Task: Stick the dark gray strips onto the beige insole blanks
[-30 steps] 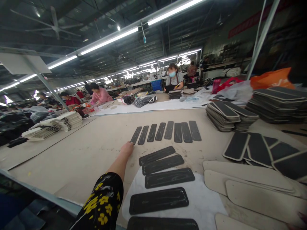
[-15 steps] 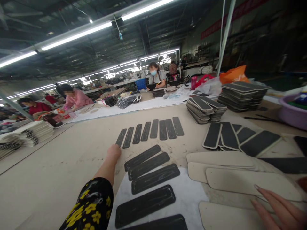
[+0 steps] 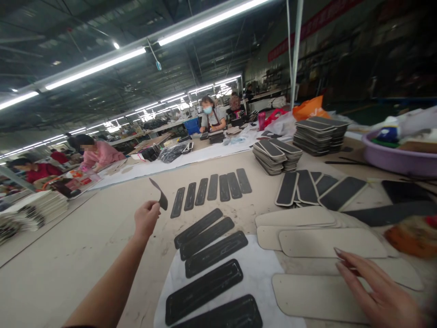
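My left hand (image 3: 146,219) is raised above the table, pinching the end of one thin black strip (image 3: 160,194) that curls upward. It hovers just left of a row of several small black strips (image 3: 211,187). Nearer to me, several longer black strips (image 3: 209,246) lie side by side, partly on a white sheet (image 3: 273,264). My right hand (image 3: 378,290) rests at the lower right with fingers stretched out flat over beige oblong panels (image 3: 327,241), holding nothing.
Black-faced panels (image 3: 321,187) fan out at the right, with stacks of them (image 3: 276,156) behind. A purple basin (image 3: 399,157) stands at the far right. Other people work at the table's far end and at the left, beside piles of pale sheets (image 3: 34,210).
My left hand has lifted the leftmost small strip off the table from the row's end. My right hand has come further into view over the beige panels. The camera has swung to the right.
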### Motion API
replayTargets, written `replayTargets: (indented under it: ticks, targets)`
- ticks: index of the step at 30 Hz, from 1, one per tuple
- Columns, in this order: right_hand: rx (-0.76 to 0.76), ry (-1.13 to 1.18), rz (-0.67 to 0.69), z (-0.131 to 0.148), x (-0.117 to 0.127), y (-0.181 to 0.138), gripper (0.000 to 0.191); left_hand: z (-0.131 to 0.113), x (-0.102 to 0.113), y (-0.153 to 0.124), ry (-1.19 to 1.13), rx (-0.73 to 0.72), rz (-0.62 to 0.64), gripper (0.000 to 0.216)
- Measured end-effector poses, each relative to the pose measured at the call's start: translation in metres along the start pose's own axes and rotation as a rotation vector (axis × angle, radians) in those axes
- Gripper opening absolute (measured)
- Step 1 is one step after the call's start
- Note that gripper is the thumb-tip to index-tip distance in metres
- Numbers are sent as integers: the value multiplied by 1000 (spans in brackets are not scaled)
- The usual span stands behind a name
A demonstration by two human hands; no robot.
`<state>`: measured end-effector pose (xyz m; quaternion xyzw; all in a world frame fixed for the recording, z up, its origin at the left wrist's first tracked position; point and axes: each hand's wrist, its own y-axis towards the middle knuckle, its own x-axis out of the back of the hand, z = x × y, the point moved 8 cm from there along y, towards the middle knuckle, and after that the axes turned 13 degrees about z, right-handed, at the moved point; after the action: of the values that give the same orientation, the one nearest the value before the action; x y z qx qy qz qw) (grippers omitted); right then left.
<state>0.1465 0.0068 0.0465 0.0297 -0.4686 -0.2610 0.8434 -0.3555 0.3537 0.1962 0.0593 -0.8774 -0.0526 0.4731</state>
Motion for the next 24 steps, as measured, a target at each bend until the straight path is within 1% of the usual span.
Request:
replayTargets:
  ticks: [2, 3, 4, 6, 8, 10, 12, 13, 15, 19, 24]
  targets:
    - [-125, 216, 19, 3, 6, 0, 46, -39, -7, -35, -308, -172, 124, 27]
    - [-208, 349, 41, 3, 5, -1, 47, -59, -13, -56, -441, -237, 224, 23]
    - [-294, 482, 68, 2, 4, -2, 47, -76, -19, -76, -560, -267, 326, 20]
    - [-429, 783, 147, 7, -6, -8, 49, -105, -34, -117, -753, -259, 553, 17]
    - [-466, 1036, 172, 18, -11, -12, 50, -129, -47, -155, -857, -215, 762, 17]
    - [-492, 1195, 237, 31, -19, -16, 49, -148, -59, -189, -881, -175, 952, 17]
    - [-529, 1274, 310, 38, -25, -22, 47, -162, -70, -216, -867, -142, 1100, 18]
    - [-540, 1293, 345, 40, -26, -25, 46, -167, -74, -226, -858, -125, 1144, 18]
    - [-538, 1312, 411, 42, -26, -31, 45, -173, -81, -239, -842, -100, 1181, 18]
    - [-541, 1348, 528, 39, -22, -44, 43, -178, -88, -253, -813, -60, 1176, 18]
    - [-546, 1493, 550, 40, -25, -47, 38, -183, -88, -262, -785, -65, 1156, 20]
